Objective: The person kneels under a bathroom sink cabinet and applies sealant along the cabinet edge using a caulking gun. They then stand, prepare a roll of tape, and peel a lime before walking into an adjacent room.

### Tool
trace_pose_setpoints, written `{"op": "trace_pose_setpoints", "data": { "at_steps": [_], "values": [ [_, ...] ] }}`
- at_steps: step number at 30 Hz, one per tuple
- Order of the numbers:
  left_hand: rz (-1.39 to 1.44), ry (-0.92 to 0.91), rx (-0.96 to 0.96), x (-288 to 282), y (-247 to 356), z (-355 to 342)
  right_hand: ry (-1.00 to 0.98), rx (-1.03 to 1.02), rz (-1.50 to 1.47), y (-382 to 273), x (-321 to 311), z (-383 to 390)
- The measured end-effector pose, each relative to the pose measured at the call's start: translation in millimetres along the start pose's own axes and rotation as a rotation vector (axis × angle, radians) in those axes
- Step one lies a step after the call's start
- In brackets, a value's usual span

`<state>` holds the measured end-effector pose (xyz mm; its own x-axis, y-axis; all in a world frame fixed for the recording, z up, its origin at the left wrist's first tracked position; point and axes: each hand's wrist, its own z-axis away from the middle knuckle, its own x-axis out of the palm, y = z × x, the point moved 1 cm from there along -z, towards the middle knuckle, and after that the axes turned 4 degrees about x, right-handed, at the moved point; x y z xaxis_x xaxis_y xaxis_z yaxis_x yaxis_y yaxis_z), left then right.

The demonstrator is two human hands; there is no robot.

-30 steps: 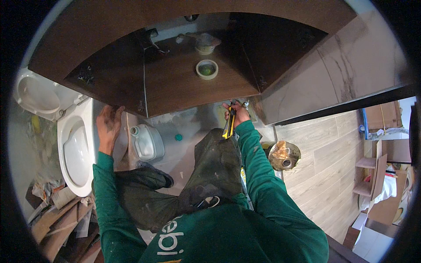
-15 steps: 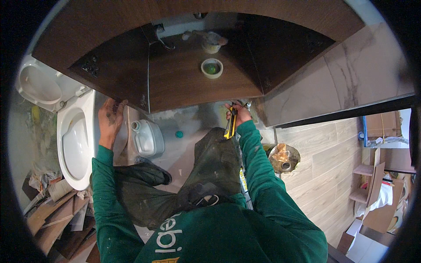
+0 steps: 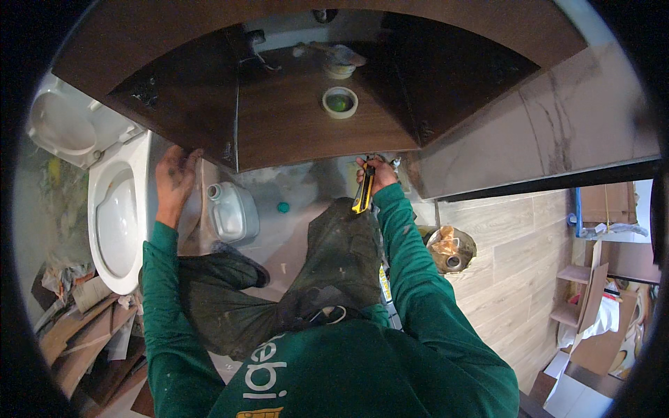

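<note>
My left hand (image 3: 174, 182) reaches up to the lower edge of a dark brown wooden cabinet (image 3: 306, 139), its fingertips touching there and its fingers slightly apart. My right hand (image 3: 376, 174) grips a yellow-and-black utility knife (image 3: 362, 196) just beneath the cabinet's front edge, right of centre. A small metal fitting (image 3: 395, 164) shows beside that hand. On the cabinet board sit a pale ring-shaped item (image 3: 340, 102) and a tub (image 3: 340, 68) with a crumpled item on top. A translucent jerrycan (image 3: 233, 212) stands near my left hand, with a green cap (image 3: 283, 207) nearby.
A white toilet (image 3: 115, 223) and a separate lid (image 3: 63, 122) are at the left, above scrap boards (image 3: 83, 348). A marble-look panel (image 3: 529, 132) runs right. A stained container (image 3: 449, 247) sits by wood-look flooring (image 3: 509, 258); cardboard and shelving pieces (image 3: 585, 292) lie far right.
The cabinet and both hands appear slightly higher in the picture than a second ago. My hands keep nearly the same pose, the knife still in my right one.
</note>
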<state>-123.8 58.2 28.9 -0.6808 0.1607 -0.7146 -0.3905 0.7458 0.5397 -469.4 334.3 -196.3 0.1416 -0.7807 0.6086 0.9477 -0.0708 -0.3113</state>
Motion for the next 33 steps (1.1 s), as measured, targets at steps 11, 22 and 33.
{"op": "trace_pose_setpoints", "data": {
  "at_steps": [11, 22, 33],
  "values": [
    [0.006, -0.084, -0.153, -5.8, 10.1, -2.6, -0.155, -0.044, 0.037, 0.1, -8.7, 15.5],
    [0.013, -0.021, -0.039, -3.0, 7.1, -0.4, -0.030, -0.034, -0.007, 6.6, 9.8, -2.7],
    [-0.062, -0.081, -0.095, -3.1, -2.0, -1.2, -0.092, 0.052, -0.043, 6.6, -2.0, 3.6]
  ]
}}
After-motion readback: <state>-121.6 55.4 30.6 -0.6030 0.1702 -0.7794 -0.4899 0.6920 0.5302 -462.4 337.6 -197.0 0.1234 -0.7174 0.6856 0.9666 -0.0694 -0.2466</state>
